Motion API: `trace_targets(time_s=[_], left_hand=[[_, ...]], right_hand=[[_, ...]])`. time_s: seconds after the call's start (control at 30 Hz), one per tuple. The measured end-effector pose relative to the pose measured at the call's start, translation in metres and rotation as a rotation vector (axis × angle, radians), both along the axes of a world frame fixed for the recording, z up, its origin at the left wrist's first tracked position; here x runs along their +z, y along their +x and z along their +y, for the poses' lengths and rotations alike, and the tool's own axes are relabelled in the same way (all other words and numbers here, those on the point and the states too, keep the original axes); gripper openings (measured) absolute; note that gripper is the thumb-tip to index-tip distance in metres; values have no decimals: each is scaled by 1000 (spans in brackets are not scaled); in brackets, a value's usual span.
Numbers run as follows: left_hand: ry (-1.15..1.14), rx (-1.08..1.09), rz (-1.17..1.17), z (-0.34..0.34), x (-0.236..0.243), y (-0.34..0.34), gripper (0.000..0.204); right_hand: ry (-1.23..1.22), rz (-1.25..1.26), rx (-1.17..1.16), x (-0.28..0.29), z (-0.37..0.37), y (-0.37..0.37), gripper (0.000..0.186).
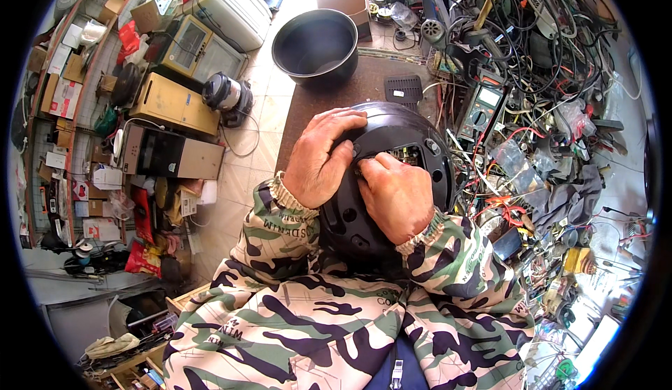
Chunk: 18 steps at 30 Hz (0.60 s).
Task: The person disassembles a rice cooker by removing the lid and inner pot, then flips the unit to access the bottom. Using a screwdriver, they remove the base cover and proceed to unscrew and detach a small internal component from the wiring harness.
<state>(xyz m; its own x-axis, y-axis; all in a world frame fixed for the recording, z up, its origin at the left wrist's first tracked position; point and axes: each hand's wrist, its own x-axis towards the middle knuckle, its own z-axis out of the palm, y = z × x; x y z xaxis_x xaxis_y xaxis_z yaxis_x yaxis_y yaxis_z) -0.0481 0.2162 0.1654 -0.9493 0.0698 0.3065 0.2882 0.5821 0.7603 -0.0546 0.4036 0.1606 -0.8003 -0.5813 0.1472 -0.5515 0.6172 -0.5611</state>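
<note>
A round black electric cooker body (pixel 441 173) lies tilted in front of me, its underside facing up, at the near end of the brown table (pixel 301 110). My left hand (pixel 318 155) grips its left edge, the fingers over the rim and the thumb on the underside. Inside an opening in the base, parts of a circuit board (pixel 408 154) show. My right hand (pixel 399 197) reaches into that opening with its fingers curled and pressed together. Its fingertips are hidden, so what they pinch cannot be made out. Just beyond the cooker lies a small black slotted plate (pixel 404 91).
A large black pot (pixel 322 78) stands at the table's far left. To the right, a multimeter (pixel 481 110) lies among tangled cables (pixel 553 33), tools and loose parts. Several old appliances (pixel 171 103) and crowded shelves (pixel 66 96) line the left side.
</note>
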Motion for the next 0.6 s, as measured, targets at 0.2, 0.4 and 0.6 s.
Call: trace_targets(time_s=[0.2, 0.4, 0.6], left_hand=[[-2, -1, -2, 2, 2, -1, 38], [-30, -5, -23, 1, 1, -1, 40], [-34, 7, -6, 2, -1, -1, 39]], right_hand=[[-85, 42, -4, -6, -1, -2, 5], [-77, 85, 6, -13, -6, -4, 3], [-139, 85, -7, -14, -5, -1, 8]])
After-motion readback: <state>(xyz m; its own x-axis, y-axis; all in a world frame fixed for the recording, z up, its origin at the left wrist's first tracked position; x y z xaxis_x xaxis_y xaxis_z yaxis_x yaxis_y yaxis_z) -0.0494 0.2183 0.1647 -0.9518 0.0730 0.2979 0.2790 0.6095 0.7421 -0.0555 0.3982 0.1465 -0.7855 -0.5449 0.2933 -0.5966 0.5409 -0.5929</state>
